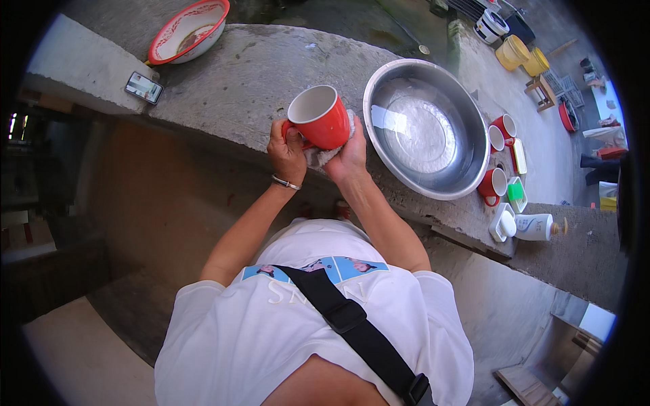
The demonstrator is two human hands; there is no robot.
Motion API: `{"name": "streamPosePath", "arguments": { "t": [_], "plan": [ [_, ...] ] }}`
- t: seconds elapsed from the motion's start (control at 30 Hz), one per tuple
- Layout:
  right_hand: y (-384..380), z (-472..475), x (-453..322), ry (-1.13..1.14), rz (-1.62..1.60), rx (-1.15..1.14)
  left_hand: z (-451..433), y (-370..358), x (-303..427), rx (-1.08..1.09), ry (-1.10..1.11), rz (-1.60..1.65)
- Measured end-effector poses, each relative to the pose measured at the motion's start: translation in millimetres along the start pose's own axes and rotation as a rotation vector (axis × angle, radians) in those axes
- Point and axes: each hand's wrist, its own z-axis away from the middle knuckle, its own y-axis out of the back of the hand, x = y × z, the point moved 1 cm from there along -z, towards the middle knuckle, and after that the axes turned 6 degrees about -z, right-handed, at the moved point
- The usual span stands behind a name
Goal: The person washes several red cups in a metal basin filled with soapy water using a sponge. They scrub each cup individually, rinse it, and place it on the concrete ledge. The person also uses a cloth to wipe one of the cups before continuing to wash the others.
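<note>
A red mug with a pale inside (327,123) is held between my two hands above the near edge of the concrete ledge, its mouth tilted up to the left. My left hand (288,152) grips it by the handle. Against the mug's right side and underside, my right hand (351,155) presses a whitish cloth (321,157). Just to the right stands a large stainless steel basin (376,147) with clear water in it. Several more red mugs (491,183) are beyond the basin's right side.
Concrete ledge (228,91) carries a phone (144,88) and, at its back left, a red-rimmed enamel basin (223,25). At the right end are a white soap dish (500,231), a green sponge (515,191) in a basket and a pump bottle (533,227). Buckets (512,53) stand farther off.
</note>
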Motion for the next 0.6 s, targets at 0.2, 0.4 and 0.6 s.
{"name": "streamPosePath", "arguments": {
  "t": [0.2,0.4,0.6],
  "plan": [
    [5.4,15.6,-6.8,-0.079,-0.057,-0.030,-10.0,3.3,-33.7,-0.063,-0.117,-0.222],
    [3.2,32.1,-14.4,-0.040,-0.048,-0.023,-28.7,2.3,-19.6,-0.131,-0.474,-0.226],
    [4.0,59.4,-24.6,0.228,0.054,0.123,-38.4,-2.1,-14.2,-0.251,-0.324,-0.083]
  ]
}}
